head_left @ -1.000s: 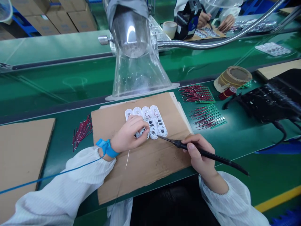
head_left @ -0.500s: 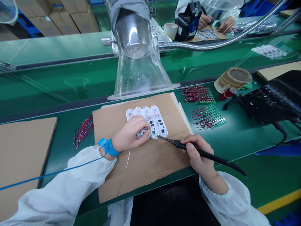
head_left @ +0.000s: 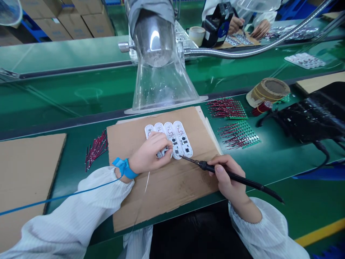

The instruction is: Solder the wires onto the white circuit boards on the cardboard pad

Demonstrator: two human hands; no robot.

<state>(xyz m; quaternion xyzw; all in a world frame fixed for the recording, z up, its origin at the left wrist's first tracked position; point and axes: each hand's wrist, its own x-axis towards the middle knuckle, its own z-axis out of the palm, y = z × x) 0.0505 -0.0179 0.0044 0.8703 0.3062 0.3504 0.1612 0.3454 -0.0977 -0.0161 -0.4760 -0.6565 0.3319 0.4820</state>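
My right hand (head_left: 228,177) is closed around the black handle of a soldering iron (head_left: 215,169). Its tip points left and reaches the lower end of a white circuit board panel (head_left: 185,142), a row of rounded strips with dark components and short red wires. Over the left strips lies my left hand (head_left: 152,151), its fingers pinched near the iron's tip. A thin, silvery solder wire (head_left: 147,181) trails from beneath this hand, and the pinched end is hidden. A blue wrist strap (head_left: 125,168) circles my left wrist. Under the panel is a cardboard sheet (head_left: 161,194).
A clear fume hood (head_left: 164,86) hangs just behind the panel. Red wires (head_left: 96,149) lie left; green boards with red wires (head_left: 238,133) lie right, near a tape roll (head_left: 268,91) and a black device (head_left: 318,115). Across the bench, a co-worker's hands (head_left: 248,28) handle similar boards.
The whole view has shifted very slightly. Both hands, the soldering iron and the panel keep the same places relative to each other.
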